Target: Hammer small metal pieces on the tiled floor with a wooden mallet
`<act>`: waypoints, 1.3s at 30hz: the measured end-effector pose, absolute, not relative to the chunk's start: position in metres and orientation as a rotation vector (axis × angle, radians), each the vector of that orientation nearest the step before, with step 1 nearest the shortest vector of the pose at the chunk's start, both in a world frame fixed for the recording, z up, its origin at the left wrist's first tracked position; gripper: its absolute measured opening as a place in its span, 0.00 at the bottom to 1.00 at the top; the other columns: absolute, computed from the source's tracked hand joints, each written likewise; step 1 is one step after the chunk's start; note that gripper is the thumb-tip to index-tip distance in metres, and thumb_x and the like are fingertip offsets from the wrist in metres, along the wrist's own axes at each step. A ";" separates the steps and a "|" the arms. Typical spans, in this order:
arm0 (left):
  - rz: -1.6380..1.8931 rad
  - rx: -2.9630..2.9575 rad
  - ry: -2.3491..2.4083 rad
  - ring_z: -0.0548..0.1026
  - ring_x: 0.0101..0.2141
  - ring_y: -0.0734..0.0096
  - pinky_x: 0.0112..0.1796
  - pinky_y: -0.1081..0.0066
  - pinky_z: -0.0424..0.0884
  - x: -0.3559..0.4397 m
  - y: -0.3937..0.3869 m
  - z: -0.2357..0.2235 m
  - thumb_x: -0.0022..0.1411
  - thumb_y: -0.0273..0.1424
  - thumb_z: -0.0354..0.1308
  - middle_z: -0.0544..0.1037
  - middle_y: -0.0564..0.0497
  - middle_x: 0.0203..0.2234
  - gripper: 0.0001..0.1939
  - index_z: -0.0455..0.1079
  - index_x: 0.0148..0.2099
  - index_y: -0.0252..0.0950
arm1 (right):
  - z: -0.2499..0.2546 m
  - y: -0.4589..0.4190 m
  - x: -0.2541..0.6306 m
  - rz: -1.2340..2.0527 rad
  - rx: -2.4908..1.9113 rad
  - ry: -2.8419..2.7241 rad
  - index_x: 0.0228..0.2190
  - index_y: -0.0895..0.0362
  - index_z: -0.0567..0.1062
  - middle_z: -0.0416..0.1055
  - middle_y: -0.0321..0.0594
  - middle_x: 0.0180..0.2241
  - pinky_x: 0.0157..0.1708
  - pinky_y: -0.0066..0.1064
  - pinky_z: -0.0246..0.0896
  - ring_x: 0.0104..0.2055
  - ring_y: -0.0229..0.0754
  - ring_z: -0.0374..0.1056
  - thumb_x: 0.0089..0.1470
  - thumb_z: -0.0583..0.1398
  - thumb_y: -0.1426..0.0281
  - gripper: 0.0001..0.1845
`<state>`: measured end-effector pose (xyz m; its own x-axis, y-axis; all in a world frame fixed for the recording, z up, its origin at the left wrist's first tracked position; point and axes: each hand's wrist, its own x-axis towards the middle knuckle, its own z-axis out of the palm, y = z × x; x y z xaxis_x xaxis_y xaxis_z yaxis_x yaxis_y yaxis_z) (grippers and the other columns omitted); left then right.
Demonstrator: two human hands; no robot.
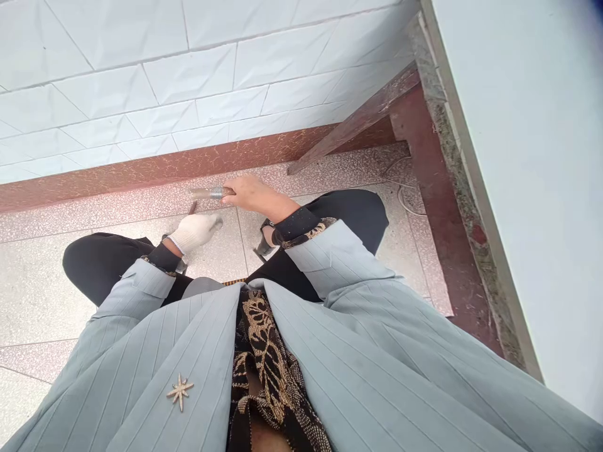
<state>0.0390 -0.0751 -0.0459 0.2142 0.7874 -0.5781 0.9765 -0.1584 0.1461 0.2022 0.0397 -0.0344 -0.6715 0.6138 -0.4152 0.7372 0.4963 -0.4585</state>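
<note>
Gripping a wire-bound tool (215, 193) in the bare right hand (247, 191) near the red baseboard (188, 168), probably positioning it, so needing steady aim next. Curling the gloved left hand (196, 231) farther from that baseboard, can't tell if grasping anything.

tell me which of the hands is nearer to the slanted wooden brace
The right hand. It is just left of the lower end of the slanted wooden brace, apart from it; the gloved left hand is farther left, beyond the right hand.
</note>
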 end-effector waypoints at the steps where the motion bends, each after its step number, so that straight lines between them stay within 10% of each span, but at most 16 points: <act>1: -0.534 2.035 1.634 0.86 0.47 0.51 0.43 0.63 0.75 0.038 -0.074 -0.047 0.84 0.38 0.42 0.87 0.42 0.47 0.24 0.76 0.65 0.39 | -0.037 0.039 0.201 -0.858 1.133 2.512 0.45 0.62 0.80 0.78 0.50 0.44 0.38 0.33 0.50 0.42 0.44 0.68 0.69 0.62 0.68 0.11; 9: -0.449 2.031 1.755 0.85 0.46 0.51 0.43 0.62 0.73 0.006 -0.053 -0.042 0.83 0.40 0.47 0.86 0.42 0.45 0.20 0.78 0.60 0.40 | -0.035 0.046 0.214 -1.341 0.354 2.260 0.40 0.60 0.82 0.75 0.37 0.31 0.37 0.29 0.55 0.34 0.37 0.66 0.61 0.68 0.71 0.06; 14: -0.284 1.964 1.781 0.84 0.50 0.56 0.48 0.64 0.74 0.008 -0.053 -0.039 0.83 0.38 0.45 0.86 0.43 0.51 0.21 0.76 0.63 0.39 | -0.029 0.063 0.222 -1.996 1.041 2.544 0.44 0.61 0.77 0.71 0.37 0.31 0.35 0.27 0.58 0.31 0.34 0.63 0.69 0.61 0.68 0.09; 19: -0.443 2.041 1.709 0.85 0.48 0.55 0.45 0.64 0.73 0.017 -0.053 -0.043 0.83 0.40 0.44 0.87 0.45 0.49 0.22 0.77 0.62 0.42 | -0.032 0.067 0.217 -1.330 1.562 2.555 0.47 0.64 0.80 0.75 0.44 0.37 0.41 0.31 0.60 0.39 0.42 0.69 0.68 0.62 0.71 0.11; 26: -0.497 2.219 1.739 0.86 0.46 0.53 0.40 0.64 0.70 0.018 -0.055 -0.035 0.84 0.41 0.44 0.87 0.44 0.46 0.22 0.77 0.62 0.43 | -0.040 0.055 0.209 -0.695 1.132 2.507 0.54 0.63 0.83 0.80 0.56 0.52 0.46 0.35 0.59 0.51 0.52 0.74 0.69 0.63 0.70 0.17; 39: -0.210 2.019 1.780 0.84 0.42 0.54 0.42 0.64 0.72 0.002 -0.049 -0.041 0.81 0.39 0.47 0.86 0.44 0.41 0.19 0.77 0.58 0.39 | -0.031 0.054 0.218 -1.476 0.254 2.491 0.42 0.60 0.82 0.72 0.34 0.29 0.37 0.28 0.51 0.32 0.35 0.62 0.62 0.66 0.71 0.07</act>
<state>0.0022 -0.0486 -0.0410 0.1610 0.9054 -0.3928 0.9720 -0.0764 0.2223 0.2178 0.0540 -0.0314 -0.9575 0.0295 -0.2869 0.2657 0.4765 -0.8380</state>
